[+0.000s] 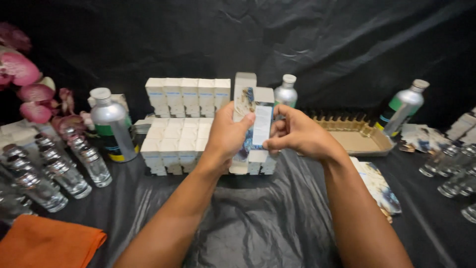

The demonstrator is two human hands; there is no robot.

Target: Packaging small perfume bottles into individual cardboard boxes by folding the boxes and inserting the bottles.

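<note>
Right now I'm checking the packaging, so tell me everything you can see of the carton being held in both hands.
The carton is a slim, tall box, seemingly thin card, white with a mottled blue-brown print and a pale panel facing the camera. It is upright, its top flap open. The left hand grips its left side, thumb across the front; the right hand pinches its right edge. It is held above black sheeting, before stacked white boxes.

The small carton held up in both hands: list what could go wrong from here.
1. The small carton is pinched between the left hand and right hand with its flaps open; a hard squeeze might crease it.
2. It hangs directly above the stacked white boxes; a slip could topple them.
3. Clear glass bottles stand close to the left forearm, so a sideways sweep may knock them over.
</note>
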